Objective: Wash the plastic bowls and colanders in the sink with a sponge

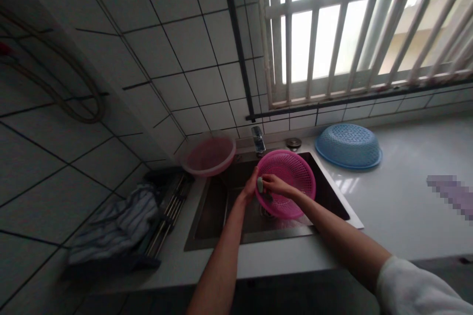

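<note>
A pink plastic colander [291, 177] is held over the metal sink [212, 202], its hollow side facing me and the faucet behind it. My left hand [252, 184] is closed on the colander's left rim. Inside that same rim, my right hand [275, 184] pinches a small pale green sponge [260, 185] and presses it against the colander's wall. The fingertips of both hands are partly hidden, and the sponge is too small to see in detail.
A chrome faucet [258, 139] stands behind the sink. To its left is a pink basin [210, 155]; a drain strainer [293, 143] and an upturned blue basket [349, 146] are at right. A striped cloth [118, 221] lies by a metal rack [166, 219]. Window bars [336, 24] rise behind.
</note>
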The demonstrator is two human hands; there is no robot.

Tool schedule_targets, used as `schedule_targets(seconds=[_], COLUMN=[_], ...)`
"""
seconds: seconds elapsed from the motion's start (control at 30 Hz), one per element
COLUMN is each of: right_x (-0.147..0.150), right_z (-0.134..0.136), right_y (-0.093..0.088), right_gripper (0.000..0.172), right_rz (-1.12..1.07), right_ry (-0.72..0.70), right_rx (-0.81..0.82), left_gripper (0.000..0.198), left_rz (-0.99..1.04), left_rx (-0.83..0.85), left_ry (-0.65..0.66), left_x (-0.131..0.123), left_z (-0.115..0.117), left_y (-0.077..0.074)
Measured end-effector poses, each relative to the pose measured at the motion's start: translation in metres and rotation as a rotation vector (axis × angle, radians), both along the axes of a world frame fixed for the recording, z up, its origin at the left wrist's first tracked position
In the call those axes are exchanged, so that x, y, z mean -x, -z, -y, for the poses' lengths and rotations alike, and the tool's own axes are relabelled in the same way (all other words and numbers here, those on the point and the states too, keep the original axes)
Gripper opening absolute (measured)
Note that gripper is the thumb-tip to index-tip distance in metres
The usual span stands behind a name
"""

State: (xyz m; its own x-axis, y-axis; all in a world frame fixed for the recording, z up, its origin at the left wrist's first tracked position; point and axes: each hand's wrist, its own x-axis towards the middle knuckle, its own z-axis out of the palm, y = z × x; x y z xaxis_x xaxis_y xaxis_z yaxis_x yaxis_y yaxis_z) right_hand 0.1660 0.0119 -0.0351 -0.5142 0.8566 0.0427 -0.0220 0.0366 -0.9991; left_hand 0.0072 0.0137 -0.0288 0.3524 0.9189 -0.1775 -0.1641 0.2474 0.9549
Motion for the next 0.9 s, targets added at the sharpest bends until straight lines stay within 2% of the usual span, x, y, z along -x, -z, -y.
schedule_targets(seconds=[0.17, 0.23, 0.3, 0.43, 0.47, 0.5, 0.57, 0.67, 0.73, 0.8, 0.83, 0.9], right_x=[-0.027, -0.034, -0.033, -0.008, -0.001, 0.003, 0.003, -0.015, -0.03, -0.04, -0.041, -0.036], right_z=[-0.025, -0.028, -0.023, -0.004, -0.001, 0.0, -0.005, -0.025, -0.036, -0.042, -0.041, -0.033], right_y=[-0.007, -0.009, -0.009, -0.004, -0.003, -0.001, 0.001, 0.003, 0.004, 0.004, 0.004, 0.002], right_gripper=[0.047, 0.05, 0.049, 0.04, 0.038, 0.038, 0.038, 0.042, 0.045, 0.047, 0.047, 0.046], right_rz=[-0.177, -0.212, -0.201, -0.096, -0.082, -0.081, -0.117, -0.192, -0.224, -0.243, -0.245, -0.221], right_ry=[0.55, 0.639, 0.551, 0.061, -0.015, -0.033, 0.106, 0.497, 0.681, 0.757, 0.745, 0.611], right_rx=[0.082, 0.096, 0.074, -0.009, -0.021, -0.03, -0.041, -0.028, 0.007, 0.04, 0.045, 0.034], left_gripper=[0.065, 0.064, 0.064, 0.073, 0.076, 0.076, 0.071, 0.063, 0.063, 0.065, 0.065, 0.064], left_rz=[0.098, 0.112, 0.097, -0.022, -0.049, -0.057, -0.015, 0.093, 0.119, 0.111, 0.104, 0.094], left_rx=[-0.06, -0.096, -0.105, -0.012, 0.018, 0.034, 0.018, -0.062, -0.092, -0.107, -0.116, -0.135], left_ry=[0.036, 0.04, 0.033, 0.019, 0.018, 0.011, -0.007, 0.009, 0.038, 0.046, 0.043, 0.02], left_x=[-0.013, -0.016, -0.014, -0.003, 0.0, 0.001, 0.0, -0.008, -0.014, -0.018, -0.018, -0.015], left_z=[0.001, 0.003, 0.003, 0.0, -0.001, -0.002, -0.003, 0.0, 0.004, 0.008, 0.009, 0.009], left_y=[-0.01, -0.013, -0.012, -0.004, -0.002, -0.001, -0.003, -0.011, -0.018, -0.023, -0.024, -0.024])
